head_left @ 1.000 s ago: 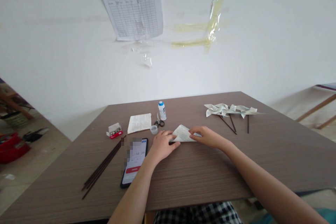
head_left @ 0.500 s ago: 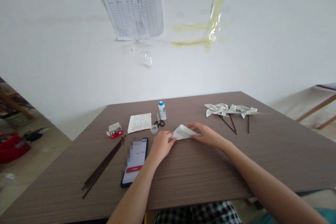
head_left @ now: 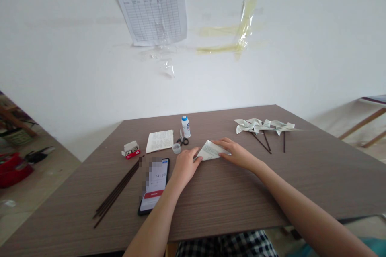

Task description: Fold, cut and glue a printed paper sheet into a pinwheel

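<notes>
A printed sheet of paper (head_left: 210, 150), folded into a triangle with its tip pointing away from me, lies on the brown table (head_left: 229, 200). My left hand (head_left: 186, 164) pinches its left corner between thumb and fingers. At the right corner, my right hand (head_left: 233, 151) grips the paper, thumb at the near edge and fingers over the sloping side. Just beyond my left hand are a small clear cup (head_left: 176, 148), scissors (head_left: 182, 141) with dark handles and a white bottle (head_left: 186, 127) with a blue cap.
Paper pinwheels (head_left: 256, 125) on brown sticks lie at the back right. To the left are a stack of printed paper (head_left: 159, 141), a small red-and-white box (head_left: 131, 150), several brown sticks (head_left: 117, 192) and a phone (head_left: 155, 188). A white wall (head_left: 211, 88) rises behind the table.
My right hand's fingers have shifted slightly left along the paper's sloping side, lying flatter on it. The triangle's tip stands a little farther from me. My left hand has barely moved.
</notes>
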Demonstrator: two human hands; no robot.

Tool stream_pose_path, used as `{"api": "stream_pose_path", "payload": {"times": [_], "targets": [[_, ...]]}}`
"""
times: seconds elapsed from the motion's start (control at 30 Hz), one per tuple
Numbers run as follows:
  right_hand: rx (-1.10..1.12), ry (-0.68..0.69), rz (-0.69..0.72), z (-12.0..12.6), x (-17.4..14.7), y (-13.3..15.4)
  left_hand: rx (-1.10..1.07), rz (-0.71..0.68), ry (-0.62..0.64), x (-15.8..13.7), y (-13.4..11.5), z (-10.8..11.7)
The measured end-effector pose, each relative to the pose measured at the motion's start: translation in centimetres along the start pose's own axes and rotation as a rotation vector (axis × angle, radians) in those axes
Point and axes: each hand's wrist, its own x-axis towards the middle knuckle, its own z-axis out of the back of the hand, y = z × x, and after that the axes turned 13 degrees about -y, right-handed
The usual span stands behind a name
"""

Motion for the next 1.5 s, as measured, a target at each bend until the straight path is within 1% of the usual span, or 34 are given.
{"api": "stream_pose_path", "payload": {"times": [0.27,0.37,0.53,0.7,0.83,1.03,1.13,1.3,1.5], "targets": [[-0.042,0.031,0.0,-0.1,0.1,-0.1,-0.014,-0.001,0.019,0.0,0.4,-0.2],[-0.071,0.037,-0.02,-0.3,0.1,0.0,-0.038,-0.028,0.032,0.0,0.4,-0.4],[-0.087,0.016,-0.063,-0.8,0.0,0.3,0.004,-0.043,0.049,0.0,0.1,-0.5],[-0.102,0.02,-0.011,-0.8,-0.2,0.0,0.061,-0.062,0.067,-0.1,0.1,-0.6],[-0.107,0.017,0.002,-0.7,-0.2,-0.2,0.091,-0.081,0.078,-0.2,0.2,-0.8],[-0.132,0.055,0.001,-0.6,-0.1,0.3,0.09,-0.053,0.079,-0.2,0.0,-0.9],[-0.167,0.063,-0.006,-0.6,-0.2,0.5,0.085,-0.064,0.079,-0.2,0.1,-0.9],[-0.219,0.061,0.003,-1.0,-0.2,0.6,0.059,-0.085,0.071,-0.2,0.3,-1.0],[-0.239,0.054,0.021,-1.3,-0.1,0.6,0.048,-0.06,0.065,-0.2,0.2,-1.1]]}}
